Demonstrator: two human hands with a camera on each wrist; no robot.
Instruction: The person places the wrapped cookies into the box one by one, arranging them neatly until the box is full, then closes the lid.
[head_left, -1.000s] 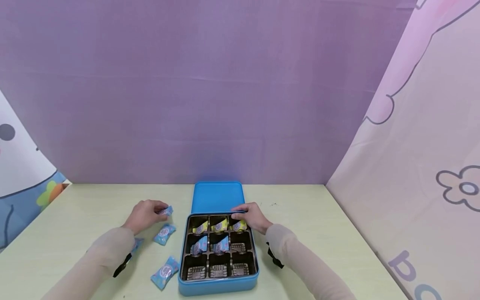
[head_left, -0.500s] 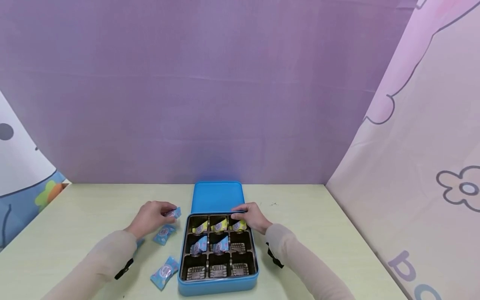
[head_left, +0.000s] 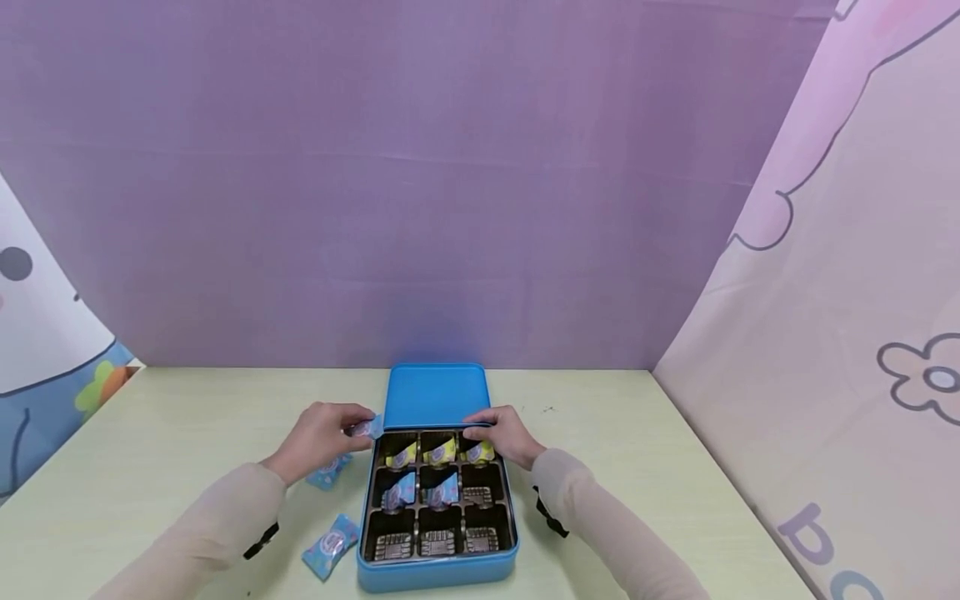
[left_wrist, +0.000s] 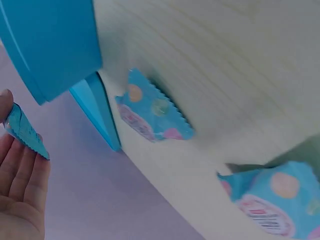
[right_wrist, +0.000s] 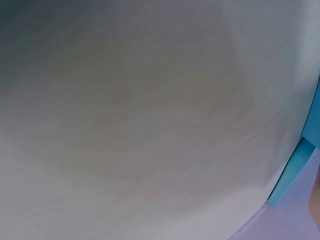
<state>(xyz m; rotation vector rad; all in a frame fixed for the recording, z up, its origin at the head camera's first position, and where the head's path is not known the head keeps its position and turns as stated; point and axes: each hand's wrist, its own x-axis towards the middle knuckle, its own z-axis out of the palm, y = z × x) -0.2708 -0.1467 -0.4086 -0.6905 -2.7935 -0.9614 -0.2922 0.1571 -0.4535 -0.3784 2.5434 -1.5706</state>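
A loose packet (head_left: pixel 330 546) lay left of the blue box (head_left: pixel 437 577), by its near end; a second packet (head_left: pixel 327 475) lay farther along that side. Your left hand (head_left: pixel 318 439) pinched a third packet (head_left: pixel 366 428) at the box's far left corner; your right hand (head_left: pixel 512 435) gripped the far right corner. Beyond the box was the lid (head_left: pixel 437 394).

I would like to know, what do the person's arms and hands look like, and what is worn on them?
Both the left hand and the right hand are bare, without gloves. The left sleeve and right sleeve are long, plain and pale beige. A narrow black strap-like piece shows beside each cuff.
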